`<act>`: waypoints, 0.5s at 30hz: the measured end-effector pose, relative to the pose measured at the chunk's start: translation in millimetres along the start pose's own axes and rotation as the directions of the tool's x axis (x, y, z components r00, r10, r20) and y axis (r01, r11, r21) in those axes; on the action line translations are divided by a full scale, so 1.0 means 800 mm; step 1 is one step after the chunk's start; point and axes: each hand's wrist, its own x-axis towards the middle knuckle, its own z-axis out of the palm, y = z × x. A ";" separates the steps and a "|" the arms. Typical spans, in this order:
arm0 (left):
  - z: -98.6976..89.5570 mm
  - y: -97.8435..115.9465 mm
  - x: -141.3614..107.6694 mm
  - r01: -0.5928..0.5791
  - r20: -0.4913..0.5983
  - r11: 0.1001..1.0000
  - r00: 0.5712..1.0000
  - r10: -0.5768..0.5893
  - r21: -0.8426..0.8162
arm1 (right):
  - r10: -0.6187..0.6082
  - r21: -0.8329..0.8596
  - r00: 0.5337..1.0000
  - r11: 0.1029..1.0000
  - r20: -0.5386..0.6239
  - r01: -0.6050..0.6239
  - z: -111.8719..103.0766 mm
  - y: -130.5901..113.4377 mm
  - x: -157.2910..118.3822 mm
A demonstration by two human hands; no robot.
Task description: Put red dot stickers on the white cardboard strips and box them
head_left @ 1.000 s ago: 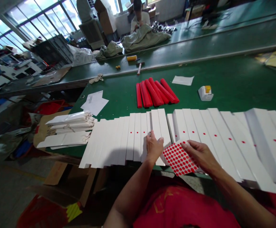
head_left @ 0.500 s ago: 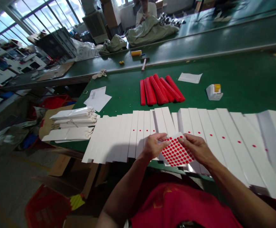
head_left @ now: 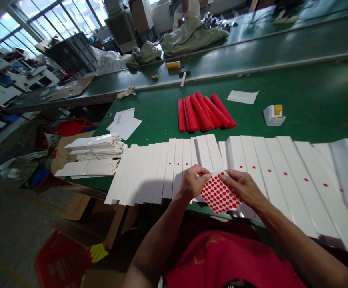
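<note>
A white sheet of round red stickers [head_left: 220, 194] is tilted in front of me, above a row of long white boxes [head_left: 270, 172]. My right hand [head_left: 244, 186] pinches its upper right edge between thumb and fingers. At the upper left corner, my left hand [head_left: 194, 181] has thumb and forefinger pressed together against the sheet; whether a loose sticker is between them I cannot make out. Single red dots mark several boxes on both sides of my hands. The boxes at the left end of the row [head_left: 141, 172] are plain white.
Behind the boxes lie several red ribbed tubes [head_left: 204, 112]. Loose papers [head_left: 124, 123], a white tape dispenser [head_left: 274, 115] and a small hammer [head_left: 183, 79] are on the green table. Flat white cartons [head_left: 94, 154] are stacked left. A person [head_left: 189, 10] is across the bench.
The sticker sheet has tilted and shifted slightly left, with my right hand moving along. My left finger and thumb have closed together at its corner. The whole view has shifted slightly.
</note>
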 end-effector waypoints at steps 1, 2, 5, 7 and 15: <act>0.000 -0.001 0.000 -0.017 0.000 1.000 1.000 0.017 0.022 | -0.002 -0.004 1.000 1.000 -0.009 0.002 0.000 0.002 0.000; 0.000 -0.001 0.002 -0.035 -0.001 0.999 0.999 0.035 0.041 | -0.002 -0.007 1.000 1.000 -0.018 0.002 -0.001 0.003 -0.001; 0.007 0.000 0.016 -0.057 -0.039 0.994 0.997 0.061 0.092 | 0.019 -0.024 0.998 0.999 -0.061 -0.021 -0.007 0.011 -0.004; 0.017 0.002 0.035 -0.049 -0.074 0.987 0.995 0.061 0.151 | 0.046 -0.027 0.995 0.998 -0.085 -0.048 -0.014 0.017 -0.008; 0.069 0.002 0.111 0.053 -0.091 0.843 0.996 -0.005 0.535 | 0.093 0.073 0.980 0.994 -0.174 -0.082 -0.045 0.028 -0.033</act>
